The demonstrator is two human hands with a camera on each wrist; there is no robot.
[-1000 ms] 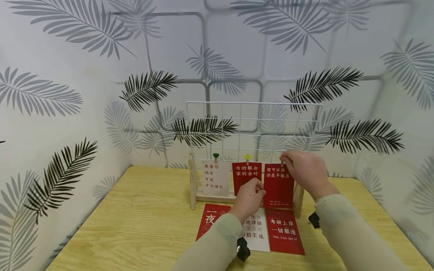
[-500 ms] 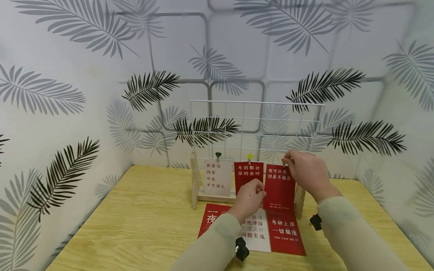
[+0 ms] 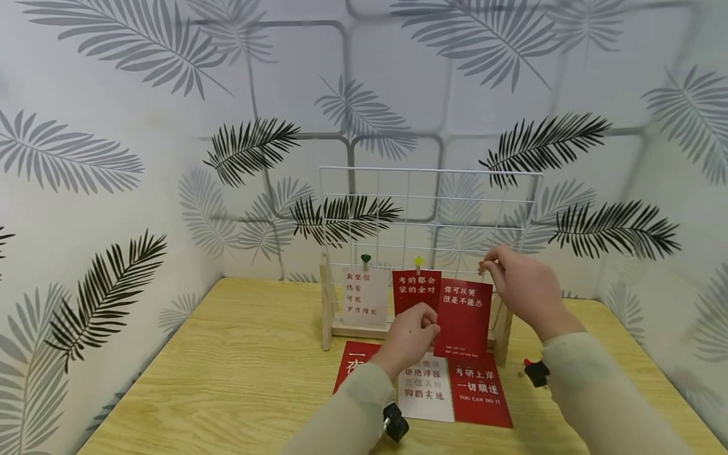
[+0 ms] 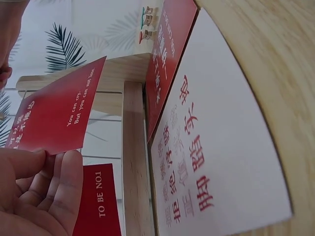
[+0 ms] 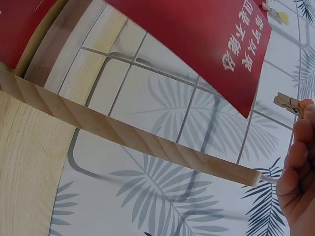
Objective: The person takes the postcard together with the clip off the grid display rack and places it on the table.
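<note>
My left hand [image 3: 408, 340] pinches a red card [image 3: 463, 323] with white lettering by its lower left edge. The card tilts in front of a white wire grid rack [image 3: 354, 332] with a wooden base. Between thumb and fingers, my right hand [image 3: 526, 287] holds a small wooden clothespin [image 5: 287, 102] with an orange-red top. It is apart from the card, just off its upper right corner. Left of this card, a second red card [image 3: 417, 292] hangs under a yellow-topped clothespin [image 3: 419, 263], and a pale card [image 3: 364, 297] under a green-topped one [image 3: 366, 259].
On the wooden table [image 3: 227, 379] before the rack lie a red card [image 3: 478, 388], a white card [image 3: 423, 398] and another red card [image 3: 354, 363] partly behind my left arm. Several small clothespins [image 4: 147, 22] lie right of the rack. A leaf-patterned wall stands behind.
The clothespin has come away from the red card's top, moving slightly right with my right hand. My left hand has drawn the card a little left and down, tilting it.
</note>
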